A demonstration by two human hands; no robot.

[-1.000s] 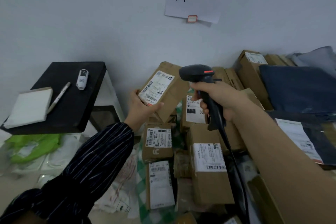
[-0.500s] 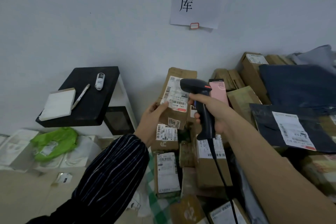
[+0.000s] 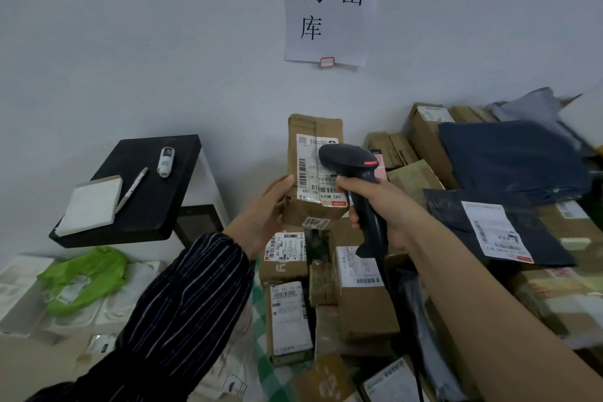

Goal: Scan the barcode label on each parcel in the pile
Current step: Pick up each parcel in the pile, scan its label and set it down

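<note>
My left hand holds a brown cardboard parcel upright by its lower left edge, its white barcode label facing me. My right hand grips the handle of a black barcode scanner, whose head sits right in front of the label and covers part of it. Below lies the pile of parcels, several brown boxes with white labels facing up.
A black stool at the left carries a white notepad, a pen and a small white tube. Dark mailer bags and more boxes fill the right. White and green bags lie on the floor. A paper sign hangs on the wall.
My left hand has turned the parcel from tilted to upright and shifted it right. The scanner has come closer, its head now overlapping the label.
</note>
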